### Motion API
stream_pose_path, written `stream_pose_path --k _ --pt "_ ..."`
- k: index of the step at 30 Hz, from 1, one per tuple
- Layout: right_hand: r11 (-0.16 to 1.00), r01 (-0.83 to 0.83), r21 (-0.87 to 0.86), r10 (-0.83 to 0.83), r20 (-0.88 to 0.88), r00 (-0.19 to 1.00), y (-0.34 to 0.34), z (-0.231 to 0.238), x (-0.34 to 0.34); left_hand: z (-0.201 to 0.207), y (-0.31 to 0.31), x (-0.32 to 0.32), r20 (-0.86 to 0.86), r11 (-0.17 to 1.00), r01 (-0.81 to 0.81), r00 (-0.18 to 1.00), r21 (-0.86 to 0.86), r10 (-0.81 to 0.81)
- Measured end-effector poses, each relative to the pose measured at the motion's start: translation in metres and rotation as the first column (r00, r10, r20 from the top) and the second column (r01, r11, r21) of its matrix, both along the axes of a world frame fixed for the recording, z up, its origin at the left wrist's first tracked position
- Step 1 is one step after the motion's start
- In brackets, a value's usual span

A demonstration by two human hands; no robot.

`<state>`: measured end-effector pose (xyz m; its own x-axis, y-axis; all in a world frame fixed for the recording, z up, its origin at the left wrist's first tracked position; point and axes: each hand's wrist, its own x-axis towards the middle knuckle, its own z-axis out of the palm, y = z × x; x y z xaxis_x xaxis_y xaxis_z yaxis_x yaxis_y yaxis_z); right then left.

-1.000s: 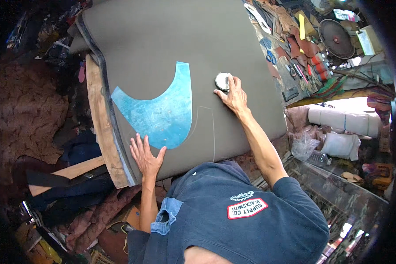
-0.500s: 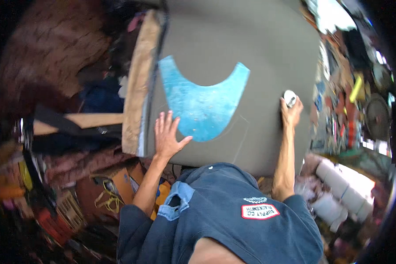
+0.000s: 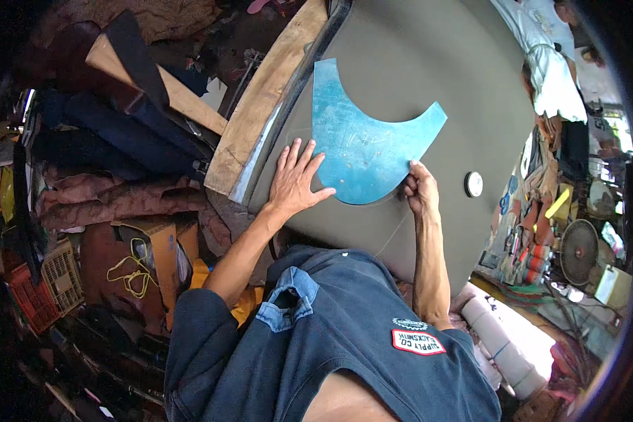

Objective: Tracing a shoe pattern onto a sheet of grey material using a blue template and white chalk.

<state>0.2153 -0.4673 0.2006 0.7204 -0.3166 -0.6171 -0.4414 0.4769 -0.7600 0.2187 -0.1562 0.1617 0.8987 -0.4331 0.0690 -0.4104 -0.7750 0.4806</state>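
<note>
On the dark grey-brown sheet material [image 3: 464,98] lies a blue, U-shaped flat pattern piece [image 3: 362,158], its two horns pointing away from me. My left hand [image 3: 294,179] rests palm down at the pattern's lower left edge, fingers spread, gripping nothing. At the right edge, my right hand [image 3: 422,188] pinches the pattern's rim between thumb and curled fingers. A small round white-topped container [image 3: 474,184] stands by itself to the right of that hand. Thin pale lines mark the material below the pattern.
A wooden board edge [image 3: 260,105] borders the work surface at left. Beyond it are a wooden bar [image 3: 190,98] and dark rolled material [image 3: 105,133]. A cardboard box [image 3: 158,257] and plastic crates [image 3: 62,276] sit lower left. White rolls [image 3: 506,344] and a fan [image 3: 580,250] are at right.
My right hand has let go of the round container and moved left onto the pattern's edge. My left hand stays flat beside the pattern. The whole view has turned.
</note>
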Motion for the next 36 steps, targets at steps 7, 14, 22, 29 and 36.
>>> stream_pose_path --k 7,14,22,29,36 --pt "0.999 0.029 0.032 -0.037 0.28 0.959 -0.009 0.012 -0.006 -0.007 0.003 -0.004 0.048 0.996 -0.039 0.998 -0.083 0.043" --pt "0.915 0.011 -0.403 -0.047 -0.081 0.996 -0.023 -0.033 -0.005 -0.017 0.007 0.0 0.126 0.992 0.003 0.992 -0.126 0.013" --pt "0.856 0.068 -0.512 0.006 0.141 0.99 -0.017 -0.051 -0.005 0.002 0.028 0.099 0.085 0.928 -0.366 0.925 -0.072 0.371" --pt "0.847 0.05 -0.529 0.003 0.099 0.995 -0.019 -0.048 -0.003 -0.008 0.02 0.132 -0.024 0.931 -0.352 0.936 -0.097 0.352" --pt "0.861 0.023 -0.507 0.018 0.077 0.997 -0.015 -0.041 -0.004 -0.005 0.01 0.139 -0.081 0.936 -0.35 0.935 -0.034 0.346"
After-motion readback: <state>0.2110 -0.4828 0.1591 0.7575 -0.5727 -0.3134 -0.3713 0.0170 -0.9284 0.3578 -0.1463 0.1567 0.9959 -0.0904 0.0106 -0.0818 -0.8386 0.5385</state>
